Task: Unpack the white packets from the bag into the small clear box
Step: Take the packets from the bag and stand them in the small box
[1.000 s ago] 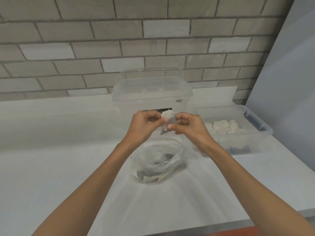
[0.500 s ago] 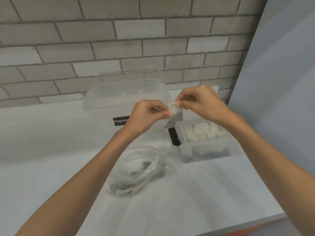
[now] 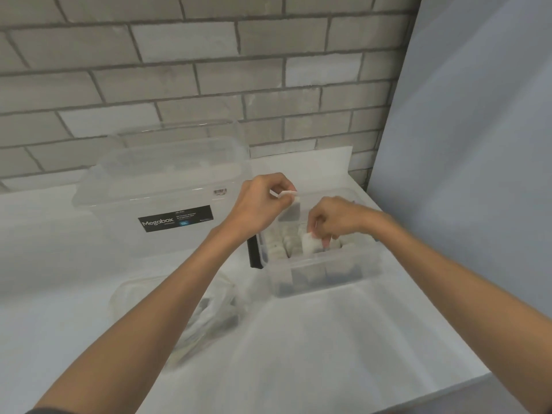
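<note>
**Packet separated and lowered into the box**

Half a second ago both grips held one white packet in the air. Now your right grip, fingers curled, pinches the white packet down among those already in the small clear box. Your left grip pinches a small white strip above the box's far left corner. The bag lies on the desk and appears to hold more packets. Judged next step: release.

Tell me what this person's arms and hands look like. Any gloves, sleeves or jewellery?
No gloves: the left hand and right hand are bare, and no ring, watch or bracelet shows. The left forearm and right forearm are uncovered as far as the picture reaches. A dark strip at the bottom left edge may be a sleeve hem; too little shows to tell.
</note>
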